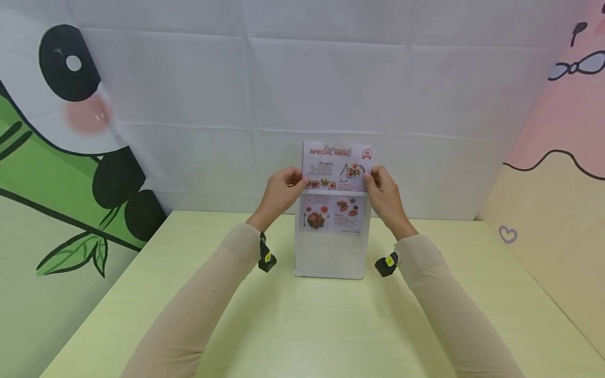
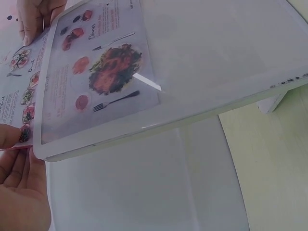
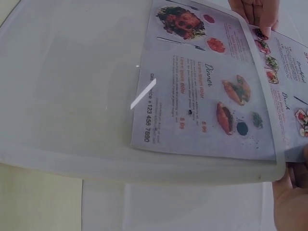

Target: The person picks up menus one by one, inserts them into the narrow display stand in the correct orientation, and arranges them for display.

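A printed menu sheet [image 1: 336, 157] stands partly inside a white sign holder [image 1: 331, 257] with a clear front. Its lower part shows through the front panel, while the upper part sticks out above the holder's top edge. My left hand [image 1: 282, 191] pinches the sheet's left edge just above the holder, thumb in front and fingers behind. On the other side my right hand [image 1: 385, 194] pinches the right edge in the same way. In the left wrist view, the menu's food pictures [image 2: 115, 67] lie behind the clear panel. The right wrist view shows the sheet's lower corner within the frame.
The holder stands upright on a pale yellow table [image 1: 302, 325]. Behind it hangs a white creased cloth [image 1: 331, 79]. Cartoon-printed panels stand at the left [image 1: 56, 173] and right [image 1: 553, 210] sides.
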Demonstrator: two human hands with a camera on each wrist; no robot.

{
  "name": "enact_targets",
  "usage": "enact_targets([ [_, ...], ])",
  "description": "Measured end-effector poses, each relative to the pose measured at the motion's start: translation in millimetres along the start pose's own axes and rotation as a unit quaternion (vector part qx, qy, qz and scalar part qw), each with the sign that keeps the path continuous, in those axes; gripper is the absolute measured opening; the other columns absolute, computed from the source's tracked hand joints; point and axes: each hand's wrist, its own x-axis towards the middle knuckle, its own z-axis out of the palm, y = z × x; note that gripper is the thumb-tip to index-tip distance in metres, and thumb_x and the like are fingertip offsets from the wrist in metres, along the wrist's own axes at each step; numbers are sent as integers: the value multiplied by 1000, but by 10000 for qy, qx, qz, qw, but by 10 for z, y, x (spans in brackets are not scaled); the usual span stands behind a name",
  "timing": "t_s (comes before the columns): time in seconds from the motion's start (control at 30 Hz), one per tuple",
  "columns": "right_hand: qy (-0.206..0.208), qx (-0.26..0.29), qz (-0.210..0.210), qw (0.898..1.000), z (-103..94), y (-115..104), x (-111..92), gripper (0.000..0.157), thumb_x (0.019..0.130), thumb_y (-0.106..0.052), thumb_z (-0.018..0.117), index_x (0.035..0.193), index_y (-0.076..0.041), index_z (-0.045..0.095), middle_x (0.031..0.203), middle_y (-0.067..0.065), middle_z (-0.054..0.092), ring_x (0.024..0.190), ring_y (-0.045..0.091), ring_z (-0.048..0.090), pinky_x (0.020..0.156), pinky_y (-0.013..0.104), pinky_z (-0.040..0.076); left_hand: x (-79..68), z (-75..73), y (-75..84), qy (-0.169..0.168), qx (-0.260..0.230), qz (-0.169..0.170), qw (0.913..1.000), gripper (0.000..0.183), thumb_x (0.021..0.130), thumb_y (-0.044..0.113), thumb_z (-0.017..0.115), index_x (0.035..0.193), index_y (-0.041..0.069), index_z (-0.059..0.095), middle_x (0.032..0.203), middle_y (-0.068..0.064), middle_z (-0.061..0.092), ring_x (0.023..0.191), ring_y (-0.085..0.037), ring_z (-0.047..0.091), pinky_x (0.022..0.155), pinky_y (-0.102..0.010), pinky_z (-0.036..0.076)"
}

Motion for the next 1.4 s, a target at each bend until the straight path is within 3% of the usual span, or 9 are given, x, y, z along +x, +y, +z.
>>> enact_targets([
  [0.37,118,-64,67,9999,16,12,17,27,102,-24,47,112,1,48,125,16,57,130,28,49,107,44,41,-2,28,-6,3,44,90,9999,16,93,11,61,103,-1,61,100,-15,65,94,-25,63,90,-38,53],
  [0.73,147,106,50,9998,19,23,-12,29,100,-26,52,114,-1,54,118,15,58,117,27,55,99,43,46,-6,34,-24,8,-25,209,9998,16,96,11,57,107,-1,57,99,-14,62,93,-24,62,87,-36,53],
  [0.97,218,171,12,9996,28,29,-13,40,100,-39,47,125,-8,52,127,13,59,117,26,55,102,44,45,-14,23,-20,-6,-31,168,9999,15,96,11,58,104,-1,57,99,-14,62,94,-24,62,86,-34,53],
  [1.17,293,154,-93,9994,33,33,-29,42,99,-44,47,123,-10,53,126,13,59,113,26,56,99,44,45,-16,26,-15,7,-44,153,9999,14,95,11,60,103,0,57,98,-14,63,94,-24,63,86,-35,53],
  [1.4,353,92,-157,9992,34,57,-32,40,99,-42,48,119,-7,54,126,12,59,124,26,54,104,44,44,-14,23,-16,4,-11,169,9999,15,94,11,60,104,-1,58,99,-15,63,94,-25,63,88,-36,53],
])
